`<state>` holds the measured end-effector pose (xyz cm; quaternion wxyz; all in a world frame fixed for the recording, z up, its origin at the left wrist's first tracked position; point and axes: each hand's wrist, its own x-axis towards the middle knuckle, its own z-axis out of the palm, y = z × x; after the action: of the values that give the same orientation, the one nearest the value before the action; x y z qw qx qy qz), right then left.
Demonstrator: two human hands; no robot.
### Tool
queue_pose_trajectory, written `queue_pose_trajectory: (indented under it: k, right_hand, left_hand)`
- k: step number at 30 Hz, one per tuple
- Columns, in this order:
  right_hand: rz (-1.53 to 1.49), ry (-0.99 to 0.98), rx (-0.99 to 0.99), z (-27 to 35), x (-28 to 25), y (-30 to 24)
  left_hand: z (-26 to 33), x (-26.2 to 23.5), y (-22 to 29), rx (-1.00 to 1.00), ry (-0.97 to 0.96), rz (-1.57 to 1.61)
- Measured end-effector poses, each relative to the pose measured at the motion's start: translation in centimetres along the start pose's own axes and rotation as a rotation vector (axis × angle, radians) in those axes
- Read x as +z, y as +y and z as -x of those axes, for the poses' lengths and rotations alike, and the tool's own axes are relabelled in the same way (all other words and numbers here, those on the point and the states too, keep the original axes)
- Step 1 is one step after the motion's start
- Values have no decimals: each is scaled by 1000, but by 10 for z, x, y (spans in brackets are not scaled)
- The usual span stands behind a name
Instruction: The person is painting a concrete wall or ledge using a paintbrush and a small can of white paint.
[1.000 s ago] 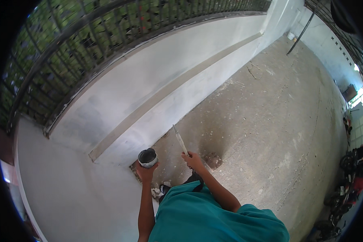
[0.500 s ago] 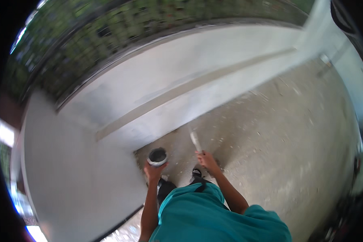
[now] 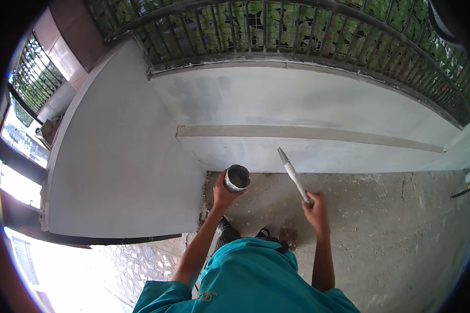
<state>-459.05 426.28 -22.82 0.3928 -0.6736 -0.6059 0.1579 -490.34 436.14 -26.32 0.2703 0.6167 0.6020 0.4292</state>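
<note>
Paint-smeared small round tin (image 3: 237, 178) sits clamped in the left hand (image 3: 222, 194), just in front of the low grey plastered wall (image 3: 297, 104). Right of the tin, the right hand (image 3: 316, 206) grips what looks like a grey-coated brush (image 3: 293, 175), angled toward that wall.

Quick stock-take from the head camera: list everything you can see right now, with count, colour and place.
Small can: one, pale outside with a dark inside, held up in front of the low wall.
Brush: one, pale grey, its tip pointing up toward the wall.
Low wall: one, grey-white with a bare horizontal stripe, ahead and to the left.
Railing: one, dark metal, on top of the wall, greenery behind it.
Floor: rough grey concrete, right and below.
Shoes: two, dark, by the wall's foot.
Left hand: holds the can.
Right hand: grips the brush handle.
</note>
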Motion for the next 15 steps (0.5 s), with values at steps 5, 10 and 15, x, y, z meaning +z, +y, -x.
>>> queue_pose_trajectory:
  k: [5,10,15]
  right_hand:
    - [72,24,115,-24,-59,-45]
    - [51,151,82,-21,-61,-53]
    - [-228,341,-1,-5,-61,-55]
  left_hand:
    - [-9,3,2,78,-70,27]
    - [-4,12,-14,66,-116,17]
    - [7,16,-25,67,-160,32]
